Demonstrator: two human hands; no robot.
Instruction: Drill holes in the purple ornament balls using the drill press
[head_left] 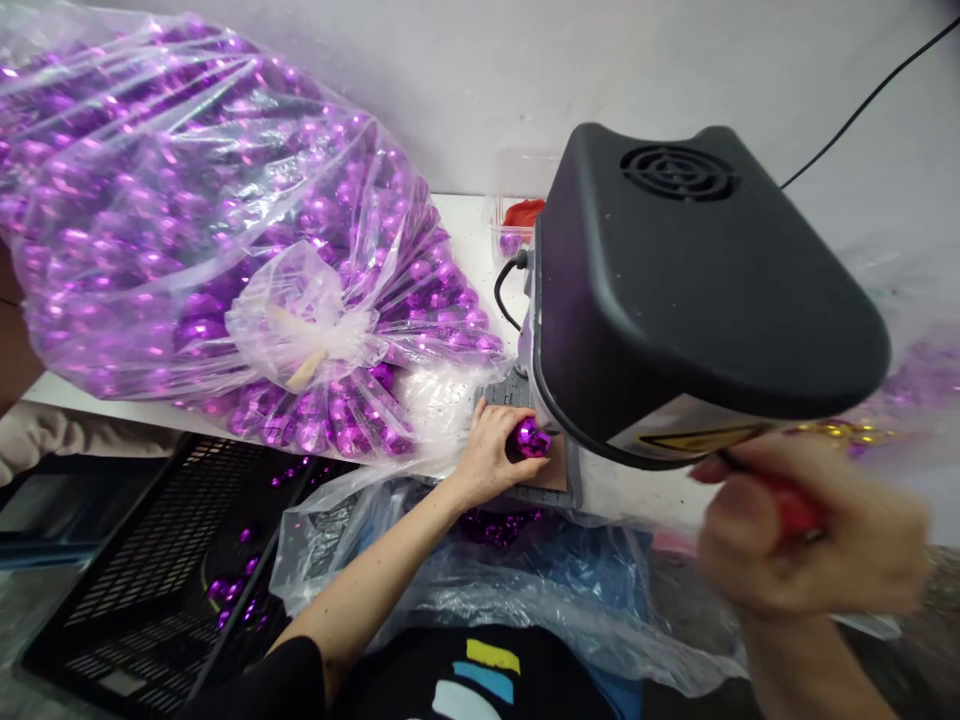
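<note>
My left hand (pixel 496 452) is closed around a shiny purple faceted ball (pixel 533 437), like a small disco-ball ornament. It holds the ball over the brown pad and grey base (pixel 571 478) of a black bench press machine (pixel 697 280). Blurred by motion, my right hand (pixel 817 525) wraps around the red handle (pixel 795 508) at the machine's front right. The machine's head hides whatever lies under it.
A big tied clear bag (pixel 187 210) of purple balls covers the table's left side. Below it stands a black crate (pixel 150 560) with some balls. Plastic sheeting (pixel 495 590) with purple balls lies across my lap. A clear box (pixel 504 215) sits behind the machine.
</note>
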